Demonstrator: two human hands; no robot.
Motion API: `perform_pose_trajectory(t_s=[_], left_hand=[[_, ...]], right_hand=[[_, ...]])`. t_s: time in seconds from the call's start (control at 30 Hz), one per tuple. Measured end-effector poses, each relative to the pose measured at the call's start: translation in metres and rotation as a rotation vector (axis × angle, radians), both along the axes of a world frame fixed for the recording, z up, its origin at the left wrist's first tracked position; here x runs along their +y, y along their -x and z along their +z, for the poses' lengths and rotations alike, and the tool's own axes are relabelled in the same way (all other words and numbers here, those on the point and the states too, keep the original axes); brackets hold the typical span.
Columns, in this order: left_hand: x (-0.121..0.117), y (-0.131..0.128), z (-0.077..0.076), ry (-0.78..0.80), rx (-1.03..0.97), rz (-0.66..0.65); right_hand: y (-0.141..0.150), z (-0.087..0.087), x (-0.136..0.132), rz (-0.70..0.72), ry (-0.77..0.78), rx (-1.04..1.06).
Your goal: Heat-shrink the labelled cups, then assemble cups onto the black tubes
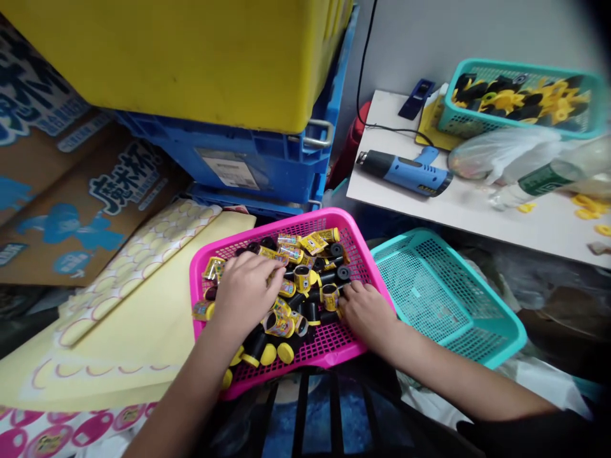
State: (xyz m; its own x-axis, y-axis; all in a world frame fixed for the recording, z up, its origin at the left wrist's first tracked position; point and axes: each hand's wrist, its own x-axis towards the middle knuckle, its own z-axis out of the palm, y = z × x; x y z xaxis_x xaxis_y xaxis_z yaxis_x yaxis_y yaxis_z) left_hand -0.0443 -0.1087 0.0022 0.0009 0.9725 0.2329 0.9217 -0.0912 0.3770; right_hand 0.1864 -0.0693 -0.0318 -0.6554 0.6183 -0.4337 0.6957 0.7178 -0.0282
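Note:
A pink plastic basket (353, 232) sits in front of me, filled with small black and yellow tubes (279, 323) that carry colourful labels. Over the left part of the pile rests my left hand (245, 286), its fingers slightly bent and loosely apart; no held item shows. My right hand (365, 312) is at the basket's right side, fingers curled against a small labelled tube (330, 296) with a dark open end. Its fingertips are partly hidden.
A teal basket (506, 337) stands right of the pink one. On the white table (482, 219) lie a blue heat gun (410, 172), a bottle (548, 181) and another teal basket (449, 105) of black and yellow parts. Blue and yellow crates (267, 149) and cardboard boxes (95, 216) stand ahead and left.

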Motion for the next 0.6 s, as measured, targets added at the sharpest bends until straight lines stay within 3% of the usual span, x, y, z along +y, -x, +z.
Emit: perform_pose_trajectory(t_s=[0.17,0.33,0.43,0.53,0.6], left_hand=[[-0.008,0.001,0.008,0.033,-0.092,0.004],[-0.009,0.005,0.009,0.183,-0.268,-0.080],[-0.011,0.011,0.011,0.135,-0.386,-0.091],[-0.016,0.014,0.017,-0.004,-0.429,-0.114],[-0.019,0.012,0.019,-0.068,-0.469,-0.166]], right_hand=[[-0.009,0.023,0.014,-0.009,0.132,0.109],[-0.027,0.046,0.032,-0.224,0.341,0.526],[-0.030,0.045,0.038,-0.361,0.415,0.807],[-0.018,0.040,0.038,-0.521,0.709,1.118],[-0.002,0.039,0.036,-0.554,0.935,1.229]])
